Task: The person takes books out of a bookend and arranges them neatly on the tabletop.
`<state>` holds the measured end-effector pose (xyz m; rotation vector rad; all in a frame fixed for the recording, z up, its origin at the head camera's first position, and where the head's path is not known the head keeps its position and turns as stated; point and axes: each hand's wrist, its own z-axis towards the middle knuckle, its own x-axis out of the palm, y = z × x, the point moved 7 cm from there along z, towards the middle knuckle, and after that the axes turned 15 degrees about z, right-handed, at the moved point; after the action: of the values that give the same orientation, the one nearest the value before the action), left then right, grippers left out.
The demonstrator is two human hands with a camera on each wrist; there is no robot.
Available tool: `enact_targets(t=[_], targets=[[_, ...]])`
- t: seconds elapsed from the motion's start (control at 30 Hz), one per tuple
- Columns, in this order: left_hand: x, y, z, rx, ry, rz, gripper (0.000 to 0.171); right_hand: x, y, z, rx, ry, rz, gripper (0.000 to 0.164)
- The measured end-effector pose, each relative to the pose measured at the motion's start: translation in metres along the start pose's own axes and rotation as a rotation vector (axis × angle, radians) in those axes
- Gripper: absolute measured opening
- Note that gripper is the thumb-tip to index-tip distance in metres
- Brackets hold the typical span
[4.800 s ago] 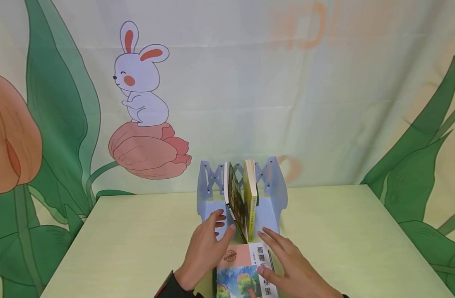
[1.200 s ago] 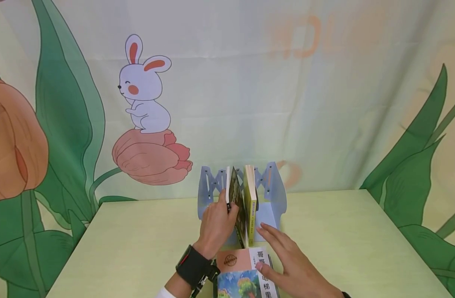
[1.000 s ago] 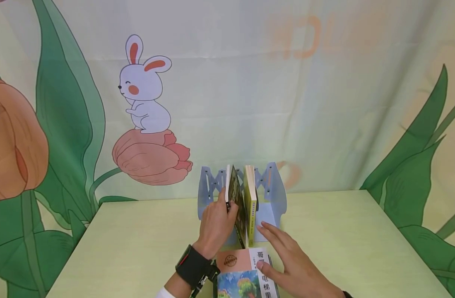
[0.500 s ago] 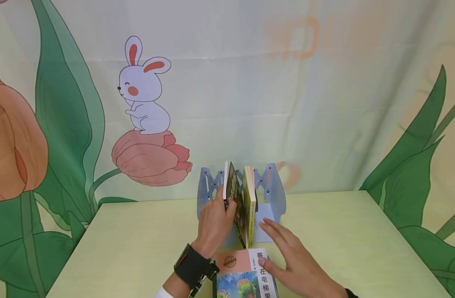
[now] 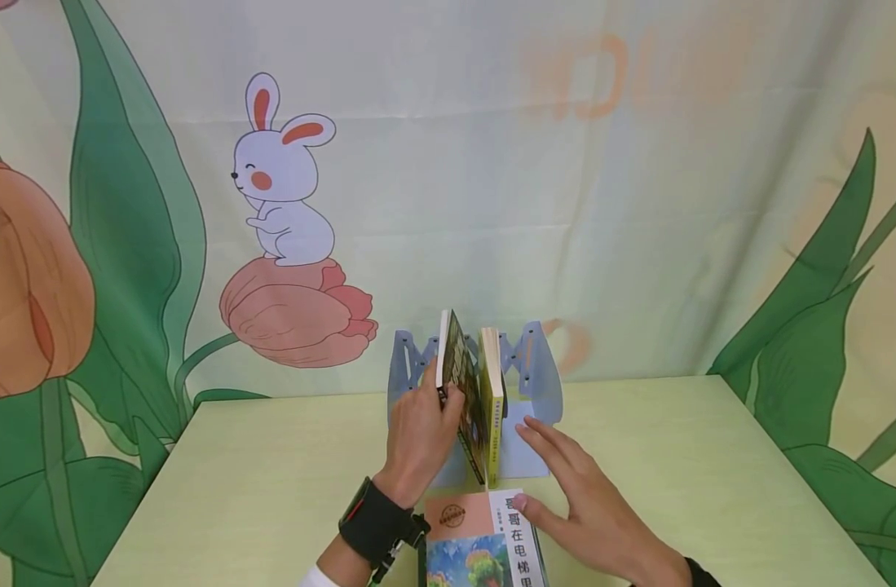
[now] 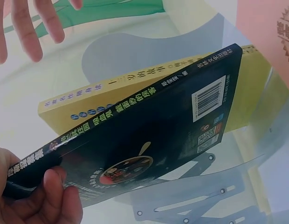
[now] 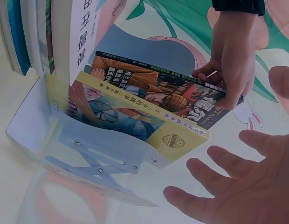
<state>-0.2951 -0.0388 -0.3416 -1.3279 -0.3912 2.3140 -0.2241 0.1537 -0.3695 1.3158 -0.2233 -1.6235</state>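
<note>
My left hand [image 5: 417, 432] grips a thin dark-covered book [image 6: 172, 135] near the upper end of its spine, thumb on one cover and fingers on the other. The book leans beside an upright yellow book [image 5: 496, 432] in a pale blue expandable bookend [image 5: 545, 375]. In the right wrist view the dark book's illustrated front cover [image 7: 182, 100] faces the yellow book. My right hand [image 5: 598, 505] holds nothing; its fingers are spread to the right of the yellow book, by the front of the bookend. Its thumb overlaps the lying book in the head view.
In front of the bookend lies a stack of books [image 5: 458, 550], topped by one with a pink and blue cover; the right wrist view shows several book edges [image 7: 37, 37]. A pale yellow-green table [image 5: 271, 473] spreads around. Behind hangs a cloth backdrop [image 5: 448, 163] with a rabbit and tulips.
Several seconds ago my left hand was apart from the dark book; it then took hold of it. Over the last second the book has risen slightly and shifted left; my right hand moved slightly right.
</note>
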Motion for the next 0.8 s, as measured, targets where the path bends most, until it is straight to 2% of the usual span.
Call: enact_targets(t=[0.23, 0.47, 0.8], targets=[[-0.009, -0.003, 0.002, 0.017, -0.039, -0.023, 0.043, -0.004, 0.003, 0.004, -0.021, -0.005, 0.006, 0.074], [-0.017, -0.006, 0.004, 0.024, -0.049, -0.021, 0.048, -0.007, 0.006, 0.007, -0.041, -0.014, 0.007, 0.073], [-0.029, -0.011, 0.005, 0.044, -0.091, -0.029, 0.047, -0.01, 0.01, 0.01, -0.047, -0.019, 0.014, 0.073]])
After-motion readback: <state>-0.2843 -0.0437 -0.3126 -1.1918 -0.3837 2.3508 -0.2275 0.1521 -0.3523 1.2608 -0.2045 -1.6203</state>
